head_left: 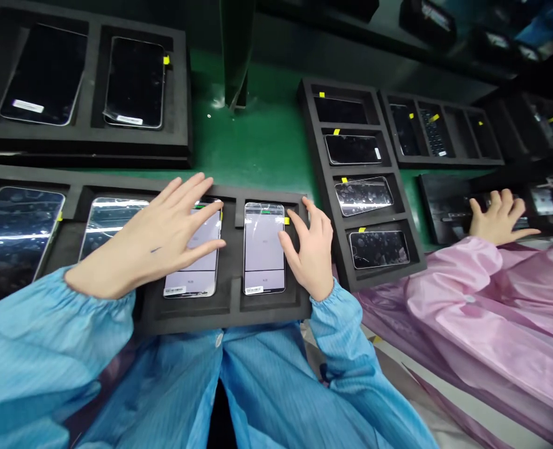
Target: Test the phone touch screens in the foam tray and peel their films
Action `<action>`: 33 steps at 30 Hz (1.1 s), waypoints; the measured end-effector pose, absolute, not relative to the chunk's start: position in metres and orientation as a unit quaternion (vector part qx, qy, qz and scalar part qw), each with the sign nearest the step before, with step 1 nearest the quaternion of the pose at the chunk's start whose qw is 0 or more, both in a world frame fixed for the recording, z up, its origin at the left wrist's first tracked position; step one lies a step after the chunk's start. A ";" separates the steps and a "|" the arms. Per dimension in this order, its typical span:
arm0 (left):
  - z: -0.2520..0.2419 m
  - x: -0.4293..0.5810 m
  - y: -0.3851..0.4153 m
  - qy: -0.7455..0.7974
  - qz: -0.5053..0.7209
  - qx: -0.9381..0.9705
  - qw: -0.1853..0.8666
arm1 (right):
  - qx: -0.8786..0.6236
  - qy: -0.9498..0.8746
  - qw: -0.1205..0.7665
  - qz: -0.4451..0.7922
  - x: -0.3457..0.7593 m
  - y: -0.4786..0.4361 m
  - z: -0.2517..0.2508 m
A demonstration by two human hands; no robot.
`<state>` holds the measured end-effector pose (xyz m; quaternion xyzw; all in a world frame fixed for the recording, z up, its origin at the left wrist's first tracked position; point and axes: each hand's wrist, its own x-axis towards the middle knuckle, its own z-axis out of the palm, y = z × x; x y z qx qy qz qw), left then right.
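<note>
A black foam tray (196, 318) lies in front of me with several smartphones in its compartments. My left hand (159, 234) is spread open above the middle of the tray, partly hiding a phone with a lit white screen (192, 280) and a dark-screened phone (103, 218) beside it. At the tray's right end, my right hand (311, 249) holds nothing, fingers apart and slightly bent. Its thumb is at the right edge of another lit phone (263, 246), close to a yellow tab (286, 221). A fingertip rests near the tray's far right corner. A dark phone (19, 231) occupies the left compartment.
Behind on the left, a foam tray (183, 93) holds two dark phones. To the right stands a tray (337, 249) of phones with yellow tabs, another tray (445, 161) beyond it. A co-worker's hand (496, 218) in a pink sleeve is at the right. A post (236, 56) rises from the green bench (253, 149).
</note>
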<state>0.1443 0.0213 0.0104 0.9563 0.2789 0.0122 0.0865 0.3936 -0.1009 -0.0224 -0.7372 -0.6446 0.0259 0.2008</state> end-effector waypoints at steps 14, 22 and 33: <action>-0.005 0.156 0.039 0.177 0.077 0.979 0.062 | -0.734 -0.613 0.290 0.041 0.394 -0.097 -0.022; -0.005 0.154 0.037 0.193 0.085 0.976 0.052 | -0.724 -0.597 0.336 0.079 0.394 -0.105 -0.022; 0.003 0.150 0.042 0.265 0.073 0.954 0.117 | -0.704 -0.605 0.355 0.105 0.392 -0.095 -0.031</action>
